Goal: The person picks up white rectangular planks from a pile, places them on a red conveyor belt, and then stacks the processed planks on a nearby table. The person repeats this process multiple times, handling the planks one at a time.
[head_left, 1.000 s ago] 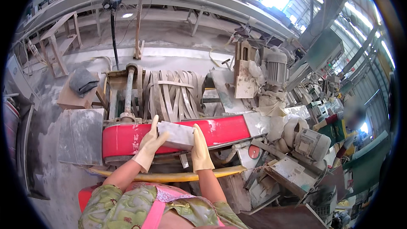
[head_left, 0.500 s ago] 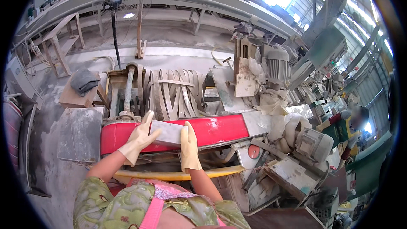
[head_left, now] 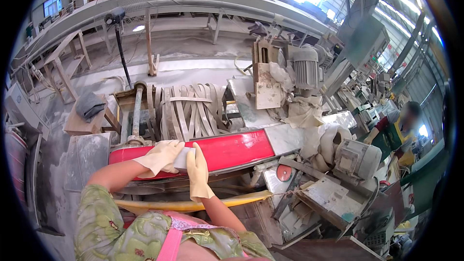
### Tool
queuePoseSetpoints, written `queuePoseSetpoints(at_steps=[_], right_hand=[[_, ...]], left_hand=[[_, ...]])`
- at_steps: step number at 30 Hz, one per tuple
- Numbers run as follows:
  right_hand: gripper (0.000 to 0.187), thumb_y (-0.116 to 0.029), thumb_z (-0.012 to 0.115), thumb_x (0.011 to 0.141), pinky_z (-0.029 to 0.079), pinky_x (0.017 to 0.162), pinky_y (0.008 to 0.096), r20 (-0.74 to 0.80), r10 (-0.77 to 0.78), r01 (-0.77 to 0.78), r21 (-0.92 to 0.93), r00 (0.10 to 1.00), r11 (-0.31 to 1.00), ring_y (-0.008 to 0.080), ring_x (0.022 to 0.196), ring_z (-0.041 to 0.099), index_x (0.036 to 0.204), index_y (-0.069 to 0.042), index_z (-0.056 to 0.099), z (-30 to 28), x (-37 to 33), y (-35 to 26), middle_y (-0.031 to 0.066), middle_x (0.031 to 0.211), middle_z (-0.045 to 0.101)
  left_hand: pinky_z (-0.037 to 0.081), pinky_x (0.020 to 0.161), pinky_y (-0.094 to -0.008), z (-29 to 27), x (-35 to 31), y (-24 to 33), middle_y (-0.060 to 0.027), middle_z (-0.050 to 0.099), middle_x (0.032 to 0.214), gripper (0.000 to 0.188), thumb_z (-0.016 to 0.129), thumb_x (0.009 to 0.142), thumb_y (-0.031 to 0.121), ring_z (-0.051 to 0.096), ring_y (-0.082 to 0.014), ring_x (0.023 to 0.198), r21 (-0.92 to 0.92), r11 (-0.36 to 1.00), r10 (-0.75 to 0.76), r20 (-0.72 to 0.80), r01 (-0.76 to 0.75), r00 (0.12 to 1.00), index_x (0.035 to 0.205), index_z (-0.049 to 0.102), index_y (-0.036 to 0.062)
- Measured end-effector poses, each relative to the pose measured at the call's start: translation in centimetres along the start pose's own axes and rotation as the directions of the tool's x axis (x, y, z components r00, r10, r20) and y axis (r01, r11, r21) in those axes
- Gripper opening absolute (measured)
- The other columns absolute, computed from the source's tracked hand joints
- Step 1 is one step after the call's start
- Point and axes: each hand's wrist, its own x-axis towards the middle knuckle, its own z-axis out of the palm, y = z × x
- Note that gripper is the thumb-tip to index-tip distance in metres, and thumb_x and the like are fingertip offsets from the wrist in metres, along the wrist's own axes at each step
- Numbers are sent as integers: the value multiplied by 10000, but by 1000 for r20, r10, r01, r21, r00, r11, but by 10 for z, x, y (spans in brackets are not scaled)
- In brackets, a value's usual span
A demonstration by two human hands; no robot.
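Note:
Both of my hands wear cream rubber gloves and hold a grey rectangular block (head_left: 182,160) over the left part of a long red belt (head_left: 237,150). My left hand (head_left: 163,156) is closed over the block's left side, its back turned up and covering most of it. From the right, my right hand (head_left: 196,173) presses its palm and fingers along the block's other end. Only a small pale face of the block shows between the gloves. Whether its underside touches the belt is hidden.
A yellow curved bar (head_left: 193,206) runs between my body and the belt. Behind the belt hang several loose pale belts (head_left: 191,108). Electric motors (head_left: 357,158) and dusty boards stand at the right, a grey metal box (head_left: 87,157) at the left. A co-worker (head_left: 403,128) is at the far right.
My left hand has rolled over from an upright palm to lie across the block. The block has turned, so less of it shows. The right hand has shifted slightly left.

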Motion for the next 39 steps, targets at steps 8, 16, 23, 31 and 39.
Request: queuePoseSetpoints(at_steps=[8,16,23,31,39], right_hand=[[572,-316,474,1046,411,1112,408,20,16,-16,-15,1000,1000,375,1321,568,1507,22,450,5,-3,4,287,1403,587],[568,-304,474,1045,421,1105,393,-22,-22,22,4,1000,1000,375,1320,572,1505,30,449,6,-7,-4,296,1390,593],[498,-240,504,1058,404,1131,359,-172,-59,55,-25,983,998,301,1359,551,1449,67,501,14,-13,-10,247,1416,599],[521,-255,594,971,428,1122,449,-475,-367,187,-383,800,904,427,1325,537,1369,76,534,11,-106,-19,290,1389,576],[527,-285,523,933,491,1051,457,-909,181,-424,5,375,906,412,1220,632,1338,42,603,-3,-357,54,289,1302,650]], left_hand=[[578,911,-427,-24,-3,7,-200,684,1123,878,859,654,574,699,-345,1047,85,994,-80,226,63,971,1212,525,-15],[568,913,-430,-24,-2,-1,-220,687,1098,912,844,654,621,694,-364,1040,71,997,-35,226,19,973,1210,520,-26],[551,916,-459,-5,0,-10,-224,675,1119,865,835,654,548,680,-392,1025,-44,997,57,1,-57,998,1242,520,-2],[514,963,-504,2,-11,-15,-240,684,1187,795,862,630,421,641,-434,1114,-225,964,108,-157,-142,982,1287,619,46],[395,1152,-460,12,2,-33,-336,539,1437,1036,863,666,351,519,-448,1347,-193,971,131,-66,-142,989,1492,428,-99]])
